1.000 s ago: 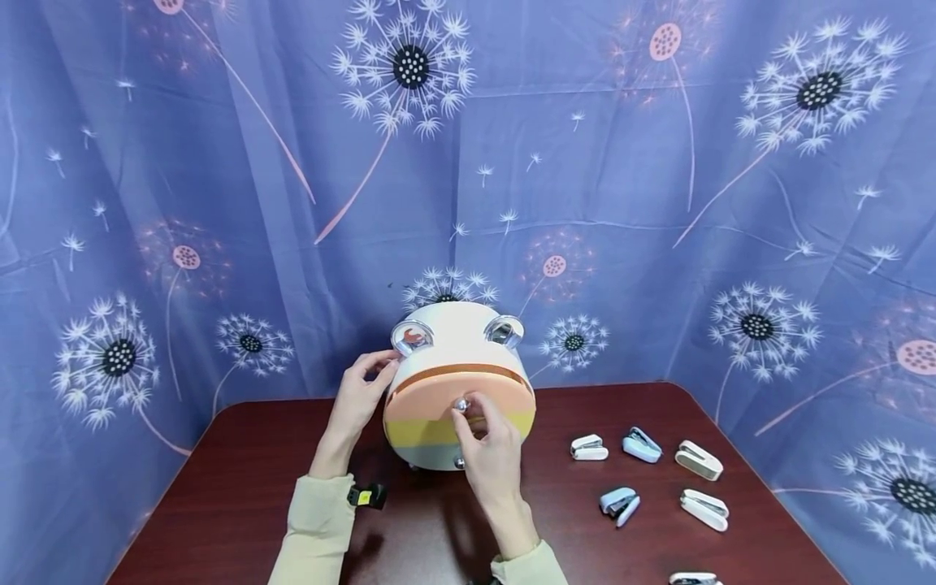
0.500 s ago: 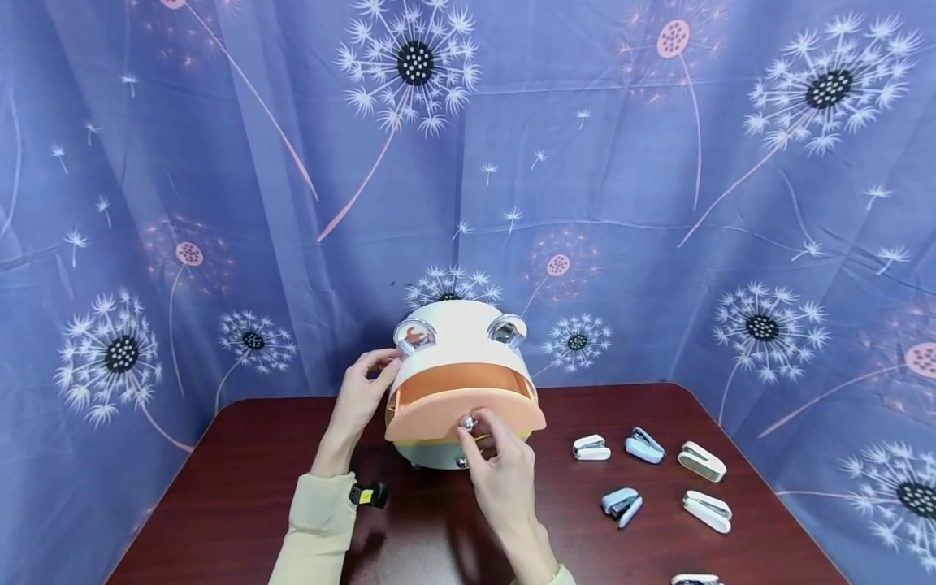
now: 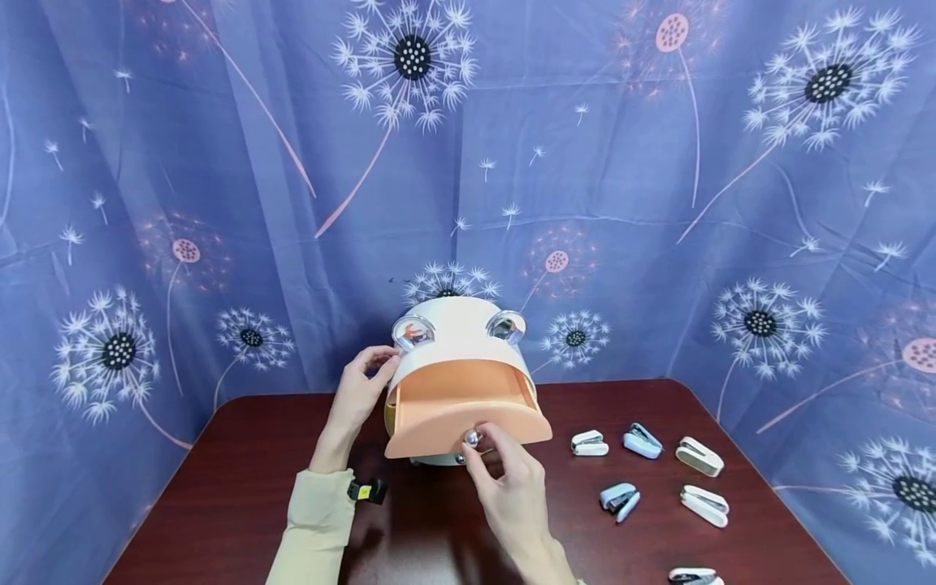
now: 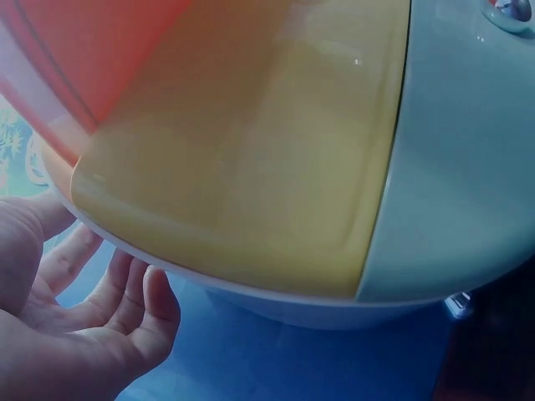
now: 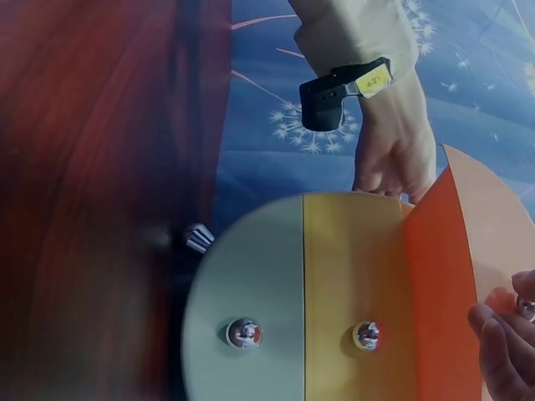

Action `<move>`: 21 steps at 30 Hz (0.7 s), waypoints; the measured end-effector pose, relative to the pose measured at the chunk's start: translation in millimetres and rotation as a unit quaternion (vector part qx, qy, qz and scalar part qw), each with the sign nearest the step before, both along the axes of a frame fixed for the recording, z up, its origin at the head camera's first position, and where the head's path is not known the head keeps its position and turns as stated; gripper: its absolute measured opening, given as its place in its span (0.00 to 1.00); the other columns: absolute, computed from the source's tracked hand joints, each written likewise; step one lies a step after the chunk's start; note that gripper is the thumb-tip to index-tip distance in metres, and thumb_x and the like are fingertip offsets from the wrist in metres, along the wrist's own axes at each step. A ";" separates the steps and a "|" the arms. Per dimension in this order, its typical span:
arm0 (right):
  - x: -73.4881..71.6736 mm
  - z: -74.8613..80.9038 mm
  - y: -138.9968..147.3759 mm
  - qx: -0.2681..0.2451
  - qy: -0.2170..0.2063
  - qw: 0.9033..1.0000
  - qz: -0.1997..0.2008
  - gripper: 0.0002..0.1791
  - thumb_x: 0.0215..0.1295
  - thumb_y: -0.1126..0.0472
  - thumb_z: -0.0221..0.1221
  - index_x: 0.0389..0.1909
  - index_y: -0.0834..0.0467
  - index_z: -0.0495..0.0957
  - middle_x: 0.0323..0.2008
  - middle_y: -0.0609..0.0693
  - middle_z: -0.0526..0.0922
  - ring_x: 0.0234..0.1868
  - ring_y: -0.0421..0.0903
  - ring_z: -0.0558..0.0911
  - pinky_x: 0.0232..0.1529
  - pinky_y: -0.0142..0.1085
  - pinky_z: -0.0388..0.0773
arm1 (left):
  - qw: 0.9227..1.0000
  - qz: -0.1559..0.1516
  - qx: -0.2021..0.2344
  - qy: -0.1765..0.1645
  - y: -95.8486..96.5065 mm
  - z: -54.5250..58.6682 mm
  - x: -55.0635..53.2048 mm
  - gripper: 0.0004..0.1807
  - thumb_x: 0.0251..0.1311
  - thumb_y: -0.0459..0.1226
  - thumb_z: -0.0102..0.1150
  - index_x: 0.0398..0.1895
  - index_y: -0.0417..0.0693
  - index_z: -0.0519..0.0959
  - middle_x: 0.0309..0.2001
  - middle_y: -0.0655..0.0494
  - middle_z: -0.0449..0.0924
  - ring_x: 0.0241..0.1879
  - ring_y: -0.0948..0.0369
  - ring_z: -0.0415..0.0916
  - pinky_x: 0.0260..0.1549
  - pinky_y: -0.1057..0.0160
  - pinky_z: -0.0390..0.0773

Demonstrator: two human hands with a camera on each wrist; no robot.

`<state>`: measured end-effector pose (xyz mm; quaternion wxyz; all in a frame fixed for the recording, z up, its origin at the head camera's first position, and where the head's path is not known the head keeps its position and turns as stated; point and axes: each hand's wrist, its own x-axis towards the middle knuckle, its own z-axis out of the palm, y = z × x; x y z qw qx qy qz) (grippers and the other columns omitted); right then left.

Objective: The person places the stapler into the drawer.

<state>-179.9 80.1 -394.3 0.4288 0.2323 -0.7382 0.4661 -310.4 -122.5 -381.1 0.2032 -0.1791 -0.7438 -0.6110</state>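
Note:
A rounded frog-shaped drawer cabinet (image 3: 461,325) with a white top and two silver-rimmed eyes stands on the table. Its top peach drawer (image 3: 431,431) is pulled well out, and the part of its inside that shows holds nothing. My right hand (image 3: 512,491) pinches that drawer's round silver knob (image 3: 471,439) between thumb and fingers. My left hand (image 3: 357,394) touches the cabinet's left side near the eye, its fingers loosely bent in the left wrist view. Below, the yellow drawer (image 5: 355,259) and the grey-green drawer (image 5: 251,267) are closed, each with a silver knob.
Several small staplers lie to the right on the dark red table (image 3: 256,479), among them a white one (image 3: 589,444), a light blue one (image 3: 643,441) and a beige one (image 3: 699,457). A blue dandelion-print curtain (image 3: 621,284) hangs behind and around the table.
The peach drawer has slid out from nearly closed toward me, my right hand moving down and slightly right with its knob. The left hand stays at the cabinet's side.

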 end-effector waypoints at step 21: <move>7.4 -16.6 7.2 0.019 0.035 0.999 0.016 0.15 0.44 0.72 0.64 0.35 0.59 0.76 0.27 0.45 0.78 0.23 0.36 0.77 0.21 0.22 0.72 | 0.999 -0.021 0.033 0.028 -15.7 -62.4 -62.3 0.14 0.54 0.42 0.58 0.42 0.45 0.76 0.37 0.50 0.75 0.36 0.56 0.68 0.32 0.63 0.69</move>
